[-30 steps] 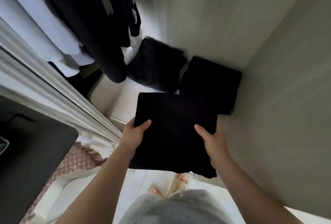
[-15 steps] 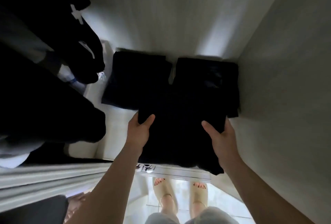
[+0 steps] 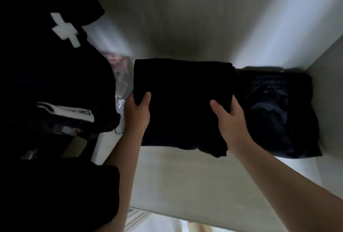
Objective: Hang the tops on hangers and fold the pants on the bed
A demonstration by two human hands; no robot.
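Folded black pants (image 3: pixel 182 102) lie on the pale wardrobe shelf (image 3: pixel 185 179), near its back wall. My left hand (image 3: pixel 138 113) grips their left edge, thumb on top. At the right edge my right hand (image 3: pixel 229 120) grips them the same way, with its fingers hidden under the cloth. Whether another folded garment lies beneath them is hidden. A second folded dark pair of pants (image 3: pixel 278 113) with a drawstring waistband sits beside them in the right corner.
Dark tops (image 3: pixel 55 83) hang at the left, one with white markings, close to my left forearm. A crumpled clear plastic bag (image 3: pixel 122 85) sits between them and the pants. The wardrobe's side wall (image 3: pixel 330 83) closes off the right.
Both hands carried the folded pants forward and to the left, from in front of the shelf onto it, over where a folded pile lay. The view moved deeper into the wardrobe.
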